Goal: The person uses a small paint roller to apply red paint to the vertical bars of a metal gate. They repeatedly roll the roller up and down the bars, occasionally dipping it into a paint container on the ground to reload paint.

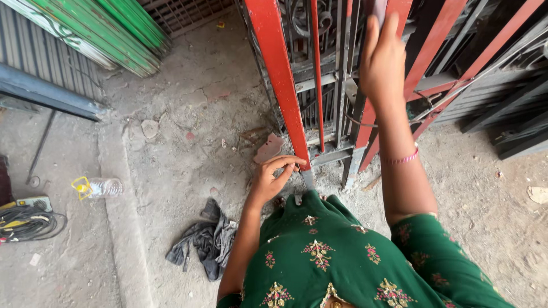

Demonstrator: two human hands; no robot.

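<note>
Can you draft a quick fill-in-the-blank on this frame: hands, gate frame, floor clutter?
1. The left hand pinches the lower end of a metal bar painted ____.
2. The right hand is raised against the stacked gate frames, with a pink ____ on its wrist.
3. A grey cloth lies crumpled on the ____ floor.
4. The plastic bottle lies on its ____.

Missing words: red; bangle; concrete; side

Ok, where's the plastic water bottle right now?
In the head view, the plastic bottle lies on the concrete floor at far left, beside coiled black cable, left of the grey rag.
</note>
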